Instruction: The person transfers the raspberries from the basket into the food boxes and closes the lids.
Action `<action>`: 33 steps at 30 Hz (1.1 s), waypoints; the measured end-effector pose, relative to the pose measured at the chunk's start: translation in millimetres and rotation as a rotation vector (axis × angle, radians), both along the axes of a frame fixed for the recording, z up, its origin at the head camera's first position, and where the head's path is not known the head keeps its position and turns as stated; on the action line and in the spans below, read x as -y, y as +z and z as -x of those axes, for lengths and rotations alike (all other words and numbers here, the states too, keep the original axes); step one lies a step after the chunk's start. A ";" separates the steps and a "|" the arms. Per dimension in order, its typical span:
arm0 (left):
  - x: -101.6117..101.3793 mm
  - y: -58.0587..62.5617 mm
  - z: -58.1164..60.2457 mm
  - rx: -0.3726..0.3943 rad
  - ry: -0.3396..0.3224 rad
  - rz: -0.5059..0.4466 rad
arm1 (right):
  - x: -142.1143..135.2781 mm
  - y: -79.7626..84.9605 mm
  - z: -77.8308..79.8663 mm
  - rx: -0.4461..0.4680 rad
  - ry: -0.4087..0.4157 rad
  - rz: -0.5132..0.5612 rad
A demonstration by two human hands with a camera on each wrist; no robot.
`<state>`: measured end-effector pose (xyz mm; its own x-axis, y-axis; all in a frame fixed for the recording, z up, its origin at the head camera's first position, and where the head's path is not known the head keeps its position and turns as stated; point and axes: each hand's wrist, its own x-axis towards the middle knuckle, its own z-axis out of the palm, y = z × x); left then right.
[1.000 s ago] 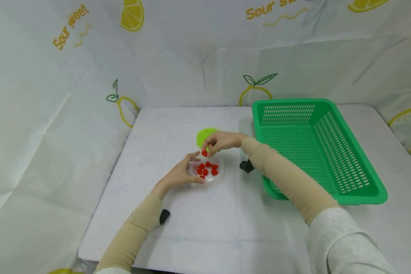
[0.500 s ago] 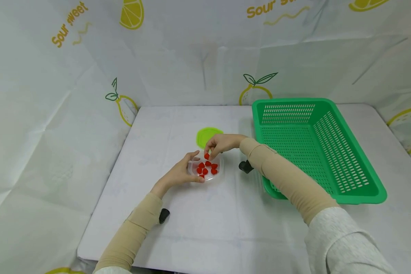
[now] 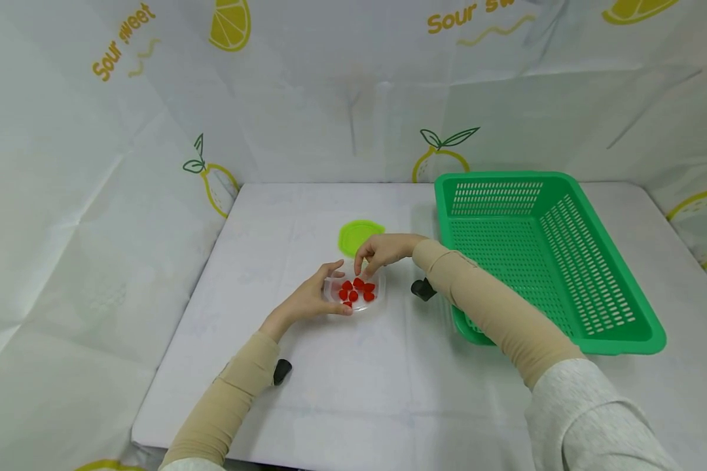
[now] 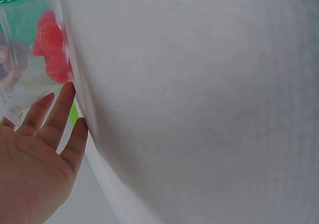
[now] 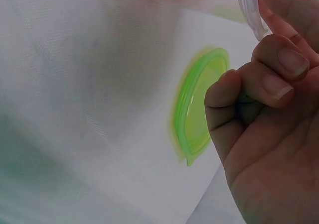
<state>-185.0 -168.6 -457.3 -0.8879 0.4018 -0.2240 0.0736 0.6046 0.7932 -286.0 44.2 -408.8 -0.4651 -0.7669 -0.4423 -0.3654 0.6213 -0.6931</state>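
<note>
While left grip is holding clear tub between thumb and fingers, right grip is pointing down at red pieces inside | pinch: cannot tell | tub is sitting on surface near lime-green lid

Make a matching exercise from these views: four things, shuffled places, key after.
Things
1. green basket
2. lime-green lid
3. red pieces
4. left hand

Places
A. inside the clear container
B. against the container's outside
C. right-hand side of the table
D. on the table, just beyond the container

Pairs: 1-C, 2-D, 3-A, 4-B
</note>
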 end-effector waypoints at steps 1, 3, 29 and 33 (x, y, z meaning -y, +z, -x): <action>0.0 -0.2 0.0 0.000 0.001 0.000 | -0.3 -0.1 0.0 -0.001 -0.002 -0.003; 0.0 -0.5 0.2 0.001 0.005 0.001 | -0.4 -0.2 0.0 -0.004 -0.003 -0.008; -2.8 -1.3 -1.0 0.012 0.003 0.012 | -3.3 9.8 -2.2 0.018 -0.005 0.019; -2.8 0.0 -0.6 -0.002 0.001 0.016 | -5.5 18.7 0.2 0.031 -0.029 0.088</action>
